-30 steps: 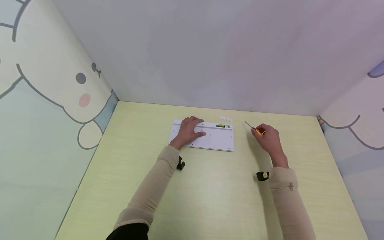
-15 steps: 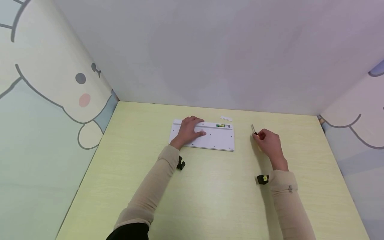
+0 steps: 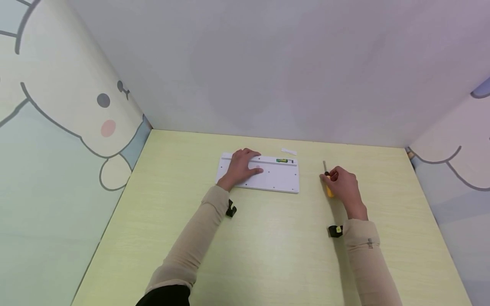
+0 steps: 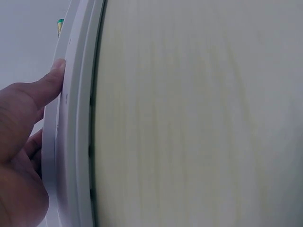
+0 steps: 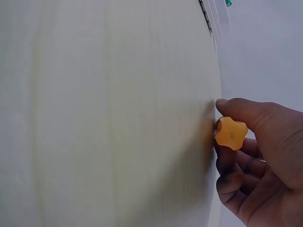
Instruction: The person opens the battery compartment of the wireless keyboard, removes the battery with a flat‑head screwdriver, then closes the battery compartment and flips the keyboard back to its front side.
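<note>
White panel (image 3: 273,179), probably a keyboard lying face down, is sitting flat on the bench (image 3: 275,255), near the wall (image 3: 268,85). Left hand (image 3: 238,168) is resting on its left part, fingers reaching across toward the far edge, thumb spread away from them on the face; likely there to stop it sliding. Right hand (image 3: 346,185) is pinching a screwdriver (image 3: 329,191) by the yellow handle, thumb against fingers, well apart from the panel. Shaft is pointing toward the wall, so it isn't lining up with the panel; can't tell if it's touching the bench. Green battery (image 3: 282,160) is showing at the far right corner. White strip (image 3: 289,151) is lying just beyond, maybe the battery cover, parked within reach.
</note>
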Tool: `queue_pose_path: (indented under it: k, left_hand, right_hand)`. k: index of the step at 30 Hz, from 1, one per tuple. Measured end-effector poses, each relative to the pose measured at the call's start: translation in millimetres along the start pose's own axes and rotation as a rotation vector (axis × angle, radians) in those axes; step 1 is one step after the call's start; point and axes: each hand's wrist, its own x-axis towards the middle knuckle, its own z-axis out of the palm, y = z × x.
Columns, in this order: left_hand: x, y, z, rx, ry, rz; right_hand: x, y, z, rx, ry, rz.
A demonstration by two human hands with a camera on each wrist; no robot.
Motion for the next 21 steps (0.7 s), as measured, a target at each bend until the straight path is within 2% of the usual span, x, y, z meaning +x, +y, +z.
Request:
queue_pose_path:
  k: [12,21]
  left_hand:
    - [-0.8,1.6,-0.5,-0.012,0.004,-0.007]
    - [-0.4,0.7,-0.9,-0.004,0.004,0.004]
  right_hand:
    - [-0.5,-0.5,-5.1,0.032,-0.016,0.008]
    - [4.4,-7.6,-12.8,0.028,0.004,-0.012]
